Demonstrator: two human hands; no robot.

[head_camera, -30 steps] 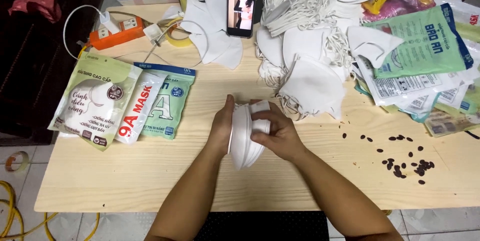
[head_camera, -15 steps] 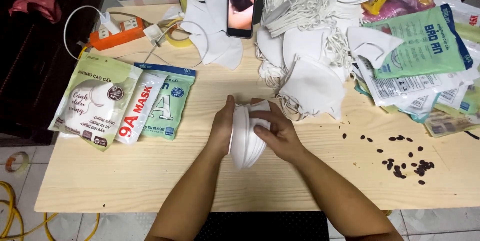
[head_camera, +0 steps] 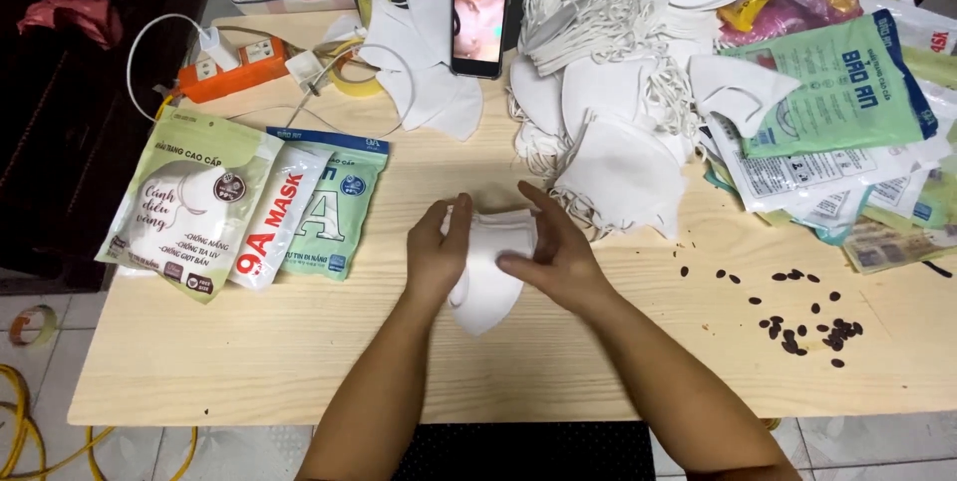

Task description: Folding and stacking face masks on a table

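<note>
At the centre of the frame, the left hand (head_camera: pixel 436 260) and right hand (head_camera: pixel 554 260) press a white mask (head_camera: pixel 488 282) flat between curled fingers, squaring it on the table (head_camera: pixel 299 361).

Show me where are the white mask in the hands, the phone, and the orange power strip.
white mask (head_camera: pixel 485 292), head view, on its lower folded half below the hands.
phone (head_camera: pixel 479 8), head view, on the middle of its lit screen.
orange power strip (head_camera: pixel 224 70), head view, on its orange body.
</note>
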